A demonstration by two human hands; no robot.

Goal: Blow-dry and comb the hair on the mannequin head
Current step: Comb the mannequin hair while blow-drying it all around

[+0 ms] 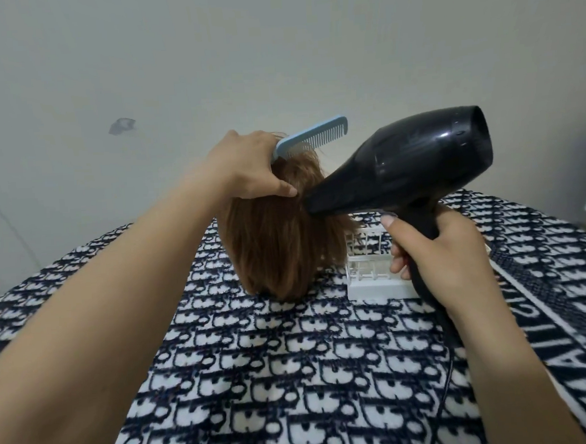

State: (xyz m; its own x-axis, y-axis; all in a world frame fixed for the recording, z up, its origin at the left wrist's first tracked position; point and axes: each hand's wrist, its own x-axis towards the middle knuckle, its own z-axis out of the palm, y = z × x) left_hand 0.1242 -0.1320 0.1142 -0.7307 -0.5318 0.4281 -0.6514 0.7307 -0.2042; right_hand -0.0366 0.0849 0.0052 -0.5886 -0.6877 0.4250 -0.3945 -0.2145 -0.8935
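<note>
Mannequin head [271,223] sits mid-table on a navy-and-white patterned cloth [260,378], but honestly you only get the back of it: brown hair [271,274] hangs down to the cloth and hides the face and base completely. Left hand [247,166] is up at the crown, curled round the handle end of a light blue comb [310,136]; its fingers are tucked behind the hair, so the exact grip is hard to read. Right hand [438,257] is wrapped round the handle of a black hair dryer [411,166], nozzle touching or just off the hair's right side, can't tell which. Its cord [448,377] drops behind the right forearm. A white rack [373,271] stands just right of the head, partly covered by hand and hair.
</note>
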